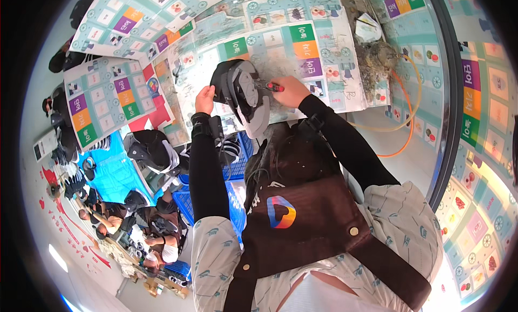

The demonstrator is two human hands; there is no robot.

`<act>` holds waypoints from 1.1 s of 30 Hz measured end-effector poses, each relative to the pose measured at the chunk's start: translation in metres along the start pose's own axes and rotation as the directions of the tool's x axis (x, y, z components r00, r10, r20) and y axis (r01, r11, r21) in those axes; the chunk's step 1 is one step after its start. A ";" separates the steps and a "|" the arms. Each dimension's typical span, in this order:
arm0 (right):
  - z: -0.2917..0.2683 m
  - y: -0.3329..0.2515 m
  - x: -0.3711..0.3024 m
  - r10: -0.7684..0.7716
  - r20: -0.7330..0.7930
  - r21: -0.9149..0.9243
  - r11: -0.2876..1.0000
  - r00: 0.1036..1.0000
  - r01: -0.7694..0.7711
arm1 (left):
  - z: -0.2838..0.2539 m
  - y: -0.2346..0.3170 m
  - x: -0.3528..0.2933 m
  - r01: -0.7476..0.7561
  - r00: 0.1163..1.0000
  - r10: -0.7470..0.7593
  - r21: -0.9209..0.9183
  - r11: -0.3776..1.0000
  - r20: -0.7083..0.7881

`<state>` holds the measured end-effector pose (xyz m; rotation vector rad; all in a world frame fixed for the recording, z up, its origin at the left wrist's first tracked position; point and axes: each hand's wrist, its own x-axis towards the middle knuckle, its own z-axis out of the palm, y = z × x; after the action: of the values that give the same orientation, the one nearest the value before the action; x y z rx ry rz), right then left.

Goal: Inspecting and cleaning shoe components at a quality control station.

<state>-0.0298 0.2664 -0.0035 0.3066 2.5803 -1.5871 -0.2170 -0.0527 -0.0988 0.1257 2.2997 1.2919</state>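
a wide worktable covered with teal-and-white printed sheets fills the upper view. a blue plastic lattice-walled basket sits near its front edge. the black-and-grey cap-like fabric item is at that edge, between both hands. left hand: pinching the item's left side. right hand: closed around a small red-handled tool; tip contact cannot be told.

Landmark: worktable, top spread with printed sheets. Right of worktable runs a dark frame bar, patterned sheeting beyond it, brightly lit in part. Far left of worktable: pale wall, red decorations, glowing strip lamp, grey floor.
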 end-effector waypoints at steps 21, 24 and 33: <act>-0.008 -0.011 0.009 0.125 0.294 -0.079 0.991 0.948 -0.106 | 0.007 -0.005 -0.024 0.106 0.986 -0.066 0.266 0.958 -0.156; -0.008 -0.007 0.011 0.080 0.145 -0.108 0.992 0.986 -0.065 | 0.012 -0.005 -0.021 0.071 0.988 -0.023 0.312 0.947 -0.155; -0.012 -0.002 0.020 0.279 0.442 -0.227 0.954 0.852 -0.195 | 0.003 -0.009 -0.017 0.119 0.993 -0.109 0.229 0.966 -0.054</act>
<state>-0.0499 0.2781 0.0001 0.1861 2.1839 -1.1630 -0.1993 -0.0606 -0.1007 0.0449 2.4482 0.9740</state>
